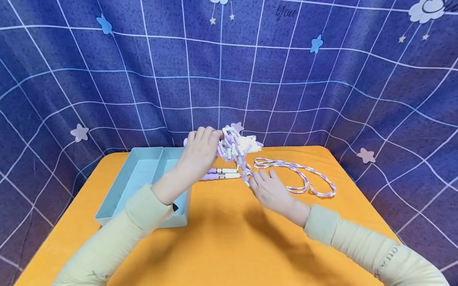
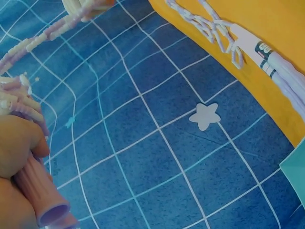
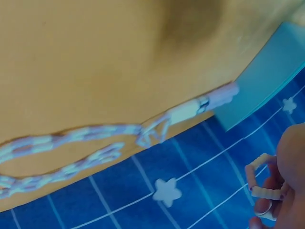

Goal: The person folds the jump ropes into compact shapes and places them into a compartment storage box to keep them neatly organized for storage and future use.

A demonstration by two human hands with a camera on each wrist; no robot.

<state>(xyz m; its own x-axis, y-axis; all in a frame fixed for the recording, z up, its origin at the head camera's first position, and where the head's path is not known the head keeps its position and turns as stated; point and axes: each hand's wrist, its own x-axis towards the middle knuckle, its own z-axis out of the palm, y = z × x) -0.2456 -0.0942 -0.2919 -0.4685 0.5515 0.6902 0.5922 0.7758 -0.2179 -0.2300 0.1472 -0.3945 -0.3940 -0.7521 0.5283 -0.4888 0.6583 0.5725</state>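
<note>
My left hand [image 1: 201, 147] grips the handles of a purple-and-white beaded jump rope; purple handle ends [image 2: 45, 195] stick out of the fist in the left wrist view. Above the table hangs the gathered bundle of this rope [image 1: 230, 145], with white handle parts [image 1: 250, 143] beside it. A strand runs down from the bundle to my right hand [image 1: 270, 190], whose fingers pinch it. Up close, a small loop of beads [image 3: 261, 183] shows at the right fingers. A second beaded jump rope [image 1: 322, 194] lies in loops on the table, its purple-and-white handles [image 1: 223, 175] side by side beneath the left hand.
On the left of the orange table [image 1: 229, 246] stands a light blue tray [image 1: 103, 210] with two compartments, partly covered by my left forearm. A blue grid-patterned curtain [image 1: 171, 91] with stars hangs behind the table and at both sides.
</note>
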